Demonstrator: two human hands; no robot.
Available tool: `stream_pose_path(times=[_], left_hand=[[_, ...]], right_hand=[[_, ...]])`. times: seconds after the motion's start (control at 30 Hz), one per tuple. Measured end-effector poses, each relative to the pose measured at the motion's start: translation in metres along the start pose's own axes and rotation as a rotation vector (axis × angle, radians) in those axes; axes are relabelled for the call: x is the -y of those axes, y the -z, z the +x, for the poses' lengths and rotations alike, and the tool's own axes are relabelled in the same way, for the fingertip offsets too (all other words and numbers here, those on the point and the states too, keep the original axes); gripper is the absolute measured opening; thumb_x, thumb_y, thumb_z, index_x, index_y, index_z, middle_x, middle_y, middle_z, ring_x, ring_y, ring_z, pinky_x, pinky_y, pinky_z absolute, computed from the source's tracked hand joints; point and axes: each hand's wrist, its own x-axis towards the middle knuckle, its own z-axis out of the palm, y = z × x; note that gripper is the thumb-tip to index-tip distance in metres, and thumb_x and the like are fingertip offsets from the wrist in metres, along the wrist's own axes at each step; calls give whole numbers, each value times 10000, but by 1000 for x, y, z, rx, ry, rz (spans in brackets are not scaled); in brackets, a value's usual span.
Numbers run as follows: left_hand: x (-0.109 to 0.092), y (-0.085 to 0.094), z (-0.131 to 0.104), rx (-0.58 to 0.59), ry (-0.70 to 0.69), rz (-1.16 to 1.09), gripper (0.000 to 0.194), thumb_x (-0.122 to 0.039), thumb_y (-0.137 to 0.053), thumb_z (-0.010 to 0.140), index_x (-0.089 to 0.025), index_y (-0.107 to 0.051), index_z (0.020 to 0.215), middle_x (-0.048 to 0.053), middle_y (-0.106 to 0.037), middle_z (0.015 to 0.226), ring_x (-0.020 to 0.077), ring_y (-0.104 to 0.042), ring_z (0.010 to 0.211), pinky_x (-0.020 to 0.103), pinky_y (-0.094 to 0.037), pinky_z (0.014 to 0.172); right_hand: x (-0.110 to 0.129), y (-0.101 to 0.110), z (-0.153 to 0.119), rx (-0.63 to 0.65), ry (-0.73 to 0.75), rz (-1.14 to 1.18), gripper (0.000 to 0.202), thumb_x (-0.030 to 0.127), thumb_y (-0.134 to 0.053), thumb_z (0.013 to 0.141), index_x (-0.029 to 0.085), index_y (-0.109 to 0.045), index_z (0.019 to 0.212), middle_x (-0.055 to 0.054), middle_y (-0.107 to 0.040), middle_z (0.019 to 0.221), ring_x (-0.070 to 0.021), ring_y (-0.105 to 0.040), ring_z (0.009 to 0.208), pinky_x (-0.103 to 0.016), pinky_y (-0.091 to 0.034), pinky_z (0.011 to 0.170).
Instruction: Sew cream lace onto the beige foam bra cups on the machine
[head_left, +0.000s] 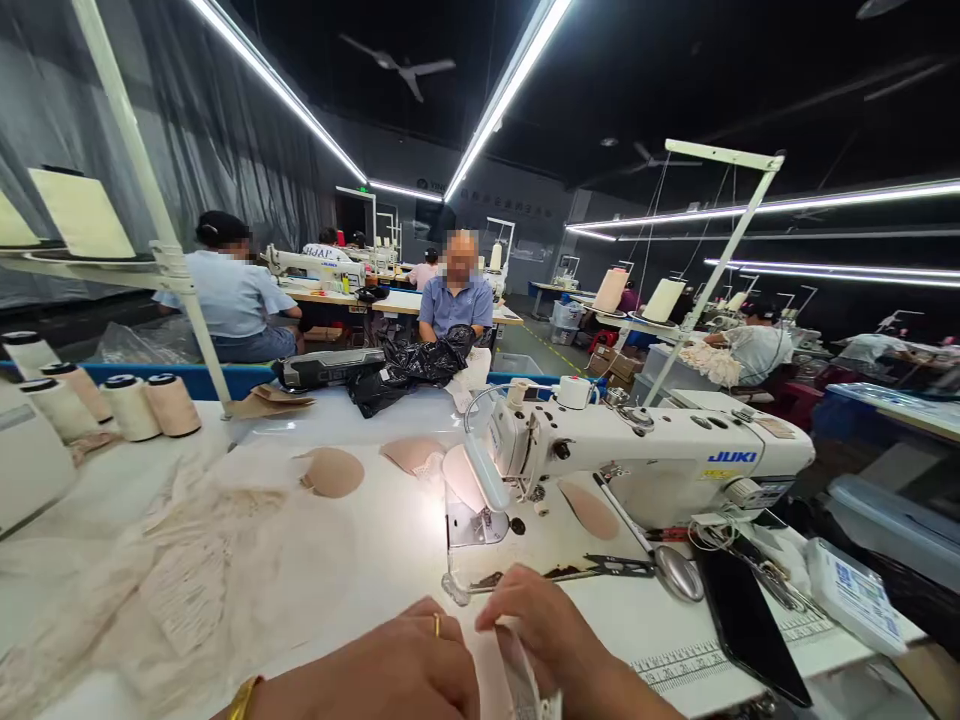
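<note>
At the bottom centre, near the front edge of the table, my left hand (397,660) has its fingers closed on a pale fabric piece (491,672). My right hand (544,625) pinches the same piece from the other side. Just beyond both hands is the white sewing machine (637,465), with its lamp lit over the needle plate (480,527). One beige cup piece (461,475) lies behind the needle area. Another beige oval piece (334,472) rests to the left, and one more (590,510) lies under the machine arm.
Lace fabric (187,590) spreads over the left of the table (360,600), with thread cones (172,405) behind it. Black snips (619,566), a round metal dish (679,573) and a phone (750,625) lie right. A person (456,300) sits opposite, behind a black bag (409,370).
</note>
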Motion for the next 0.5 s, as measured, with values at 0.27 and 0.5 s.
stream_pose_path(times=[0.27,0.5], left_hand=[[47,17,73,507,-130,696,434,100,-617,599,-252,-762,807,14,-715,1108,257,-688,982,455,-439,983],[54,12,74,441,-72,714,393,80,-604,617,-251,-735,785,3,-707,1123,246,-664,920,442,-453,930]], right_hand=[[-57,32,43,185,255,-596,340,-2,-444,975,234,-676,896,-22,-775,987,-196,-593,921,-300,-422,708],[-45,46,36,230,114,-410,333,22,-462,946,241,-701,1025,-23,-782,1027,-207,-619,942,-305,-454,758]])
